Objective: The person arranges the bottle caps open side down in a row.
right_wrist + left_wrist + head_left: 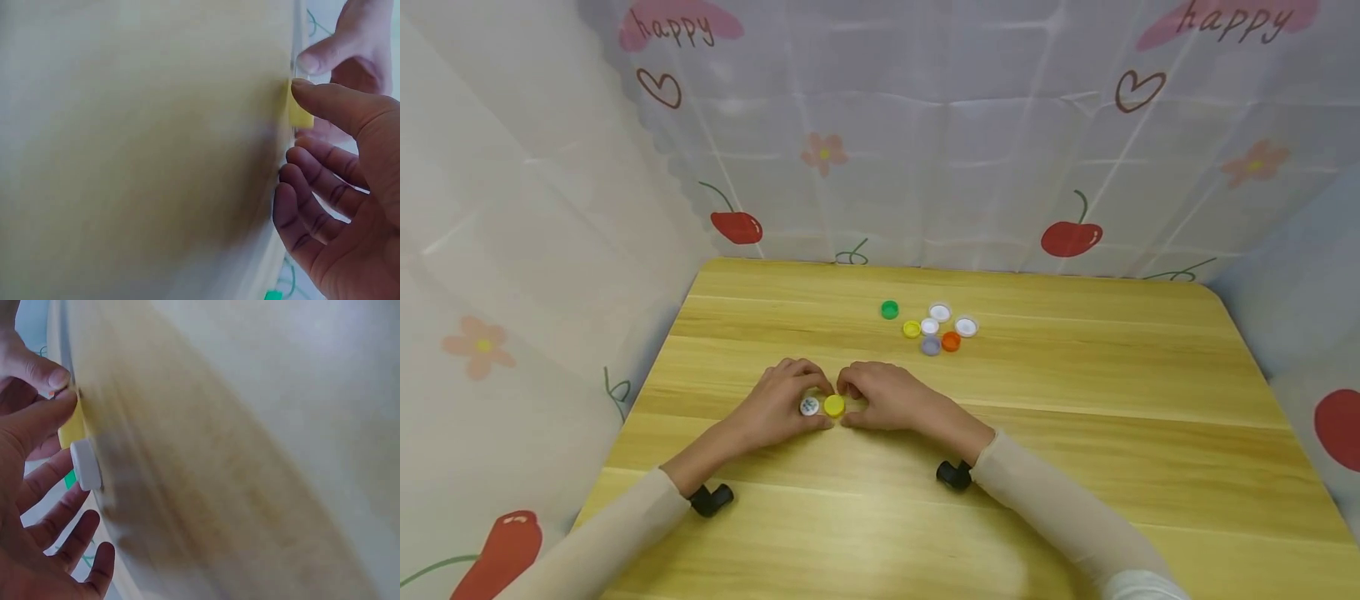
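Observation:
A yellow bottle cap (834,406) lies on the table between the two hands. My right hand (883,397) has its thumb (312,87) and index finger at opposite sides of this cap, pinching at its edge; its other fingers are loosely bent. Coming from the left, my left hand (781,403) arches around a white bottle cap (808,406) with a printed top, just left of the yellow one. In the left wrist view, the left thumb tip (65,400) is right at the yellow cap's edge, and the remaining fingers spread loosely behind the white cap (86,464).
Farther back on the wooden table (1075,400) lie several loose caps: green (890,310), yellow (912,329), orange (951,342), pale purple (931,345) and white ones (966,326). A printed curtain (925,167) hangs behind the table and along its sides.

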`<state>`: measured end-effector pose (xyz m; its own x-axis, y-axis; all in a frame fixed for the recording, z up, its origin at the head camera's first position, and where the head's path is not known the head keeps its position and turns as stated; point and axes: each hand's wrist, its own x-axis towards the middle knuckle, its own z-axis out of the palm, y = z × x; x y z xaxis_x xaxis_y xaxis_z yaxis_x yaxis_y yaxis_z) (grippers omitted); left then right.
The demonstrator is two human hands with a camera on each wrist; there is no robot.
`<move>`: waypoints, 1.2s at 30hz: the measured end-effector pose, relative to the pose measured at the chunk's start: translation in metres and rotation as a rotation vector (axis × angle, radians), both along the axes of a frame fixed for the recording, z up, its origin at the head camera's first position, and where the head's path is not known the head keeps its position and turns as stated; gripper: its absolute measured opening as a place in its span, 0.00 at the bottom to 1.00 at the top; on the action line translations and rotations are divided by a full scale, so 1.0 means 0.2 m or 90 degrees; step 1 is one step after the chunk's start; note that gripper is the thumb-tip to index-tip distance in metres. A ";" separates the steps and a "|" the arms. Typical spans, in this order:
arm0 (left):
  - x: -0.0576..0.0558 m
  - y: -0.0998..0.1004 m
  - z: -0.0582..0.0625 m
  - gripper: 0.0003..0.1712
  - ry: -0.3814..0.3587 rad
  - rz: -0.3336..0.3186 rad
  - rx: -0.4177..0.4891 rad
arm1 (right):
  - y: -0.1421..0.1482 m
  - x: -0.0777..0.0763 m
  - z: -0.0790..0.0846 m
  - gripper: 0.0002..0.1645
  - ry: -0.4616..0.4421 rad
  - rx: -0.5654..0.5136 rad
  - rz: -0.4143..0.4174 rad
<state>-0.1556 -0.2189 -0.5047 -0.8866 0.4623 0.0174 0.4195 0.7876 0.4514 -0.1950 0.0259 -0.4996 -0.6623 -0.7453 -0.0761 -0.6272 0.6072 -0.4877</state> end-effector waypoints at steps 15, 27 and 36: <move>-0.30 0.11 0.10 0.21 -0.086 -0.019 0.041 | 0.35 -0.25 0.04 0.16 0.054 -0.136 -0.143; -0.70 0.34 0.05 0.24 -0.151 0.059 0.105 | 0.32 -0.50 -0.03 0.28 0.079 -0.105 -0.294; -0.81 0.40 0.02 0.22 -0.160 0.063 0.157 | 0.26 -0.55 -0.03 0.24 0.083 -0.050 -0.294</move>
<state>-0.3183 -0.1389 -0.5009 -0.9177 0.3828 -0.1060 0.1986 0.6733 0.7122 -0.3050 0.0784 -0.5048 -0.9257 -0.3707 0.0747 -0.3595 0.8014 -0.4781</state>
